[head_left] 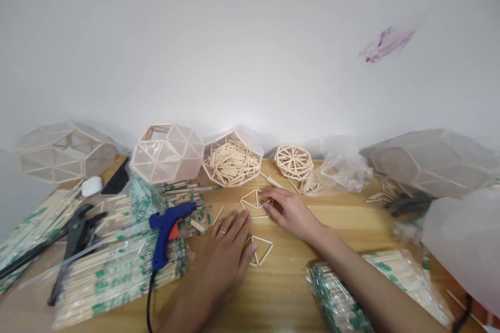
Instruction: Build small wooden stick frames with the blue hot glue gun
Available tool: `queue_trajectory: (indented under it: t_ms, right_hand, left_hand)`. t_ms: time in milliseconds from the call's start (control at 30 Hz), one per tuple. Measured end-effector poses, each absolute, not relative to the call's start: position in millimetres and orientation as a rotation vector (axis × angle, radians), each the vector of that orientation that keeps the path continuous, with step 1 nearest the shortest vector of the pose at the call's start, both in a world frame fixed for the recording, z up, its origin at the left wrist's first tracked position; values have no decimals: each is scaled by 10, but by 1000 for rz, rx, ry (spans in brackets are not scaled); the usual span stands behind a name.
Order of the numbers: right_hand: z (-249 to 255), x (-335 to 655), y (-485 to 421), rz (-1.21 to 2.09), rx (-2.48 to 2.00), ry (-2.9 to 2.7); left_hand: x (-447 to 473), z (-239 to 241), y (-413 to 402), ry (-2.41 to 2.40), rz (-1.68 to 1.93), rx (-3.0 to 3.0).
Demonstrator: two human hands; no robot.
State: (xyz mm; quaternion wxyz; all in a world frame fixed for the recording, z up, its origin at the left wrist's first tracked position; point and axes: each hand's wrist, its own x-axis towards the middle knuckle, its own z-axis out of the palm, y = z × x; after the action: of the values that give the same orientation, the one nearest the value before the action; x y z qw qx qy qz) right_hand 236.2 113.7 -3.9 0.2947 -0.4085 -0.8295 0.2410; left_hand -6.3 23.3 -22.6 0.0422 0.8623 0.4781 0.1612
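Observation:
My left hand (226,250) lies flat on the wooden table (289,281), fingers stretched out, its fingertips by a small stick triangle (262,250). My right hand (291,212) reaches in from the right, fingers extended, touching the edge of a second stick triangle piece (253,203) just beyond. Both triangles lie flat on the wood. A ring shows on my left hand.
A blue glue gun (167,226) rests on packs of wrapped sticks (113,270) at left, beside black cutters (76,234). Along the wall stand several stick-and-film polyhedra (167,153), one open with loose sticks (232,161), a round stick lattice (294,162), plastic bags (344,169). More packs (344,296) lie near right.

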Motion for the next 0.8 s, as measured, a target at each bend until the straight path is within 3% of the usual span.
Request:
queue_trajectory:
  t_ms: [600,800]
  right_hand:
    - [-40,2313,1154,646,-1092,-2139]
    - [-27,2329,1161,668,-1041,-2115]
  left_hand:
    - [-76,-332,219,1482,541,2581]
    - [-262,-217,57,1519,746,2544]
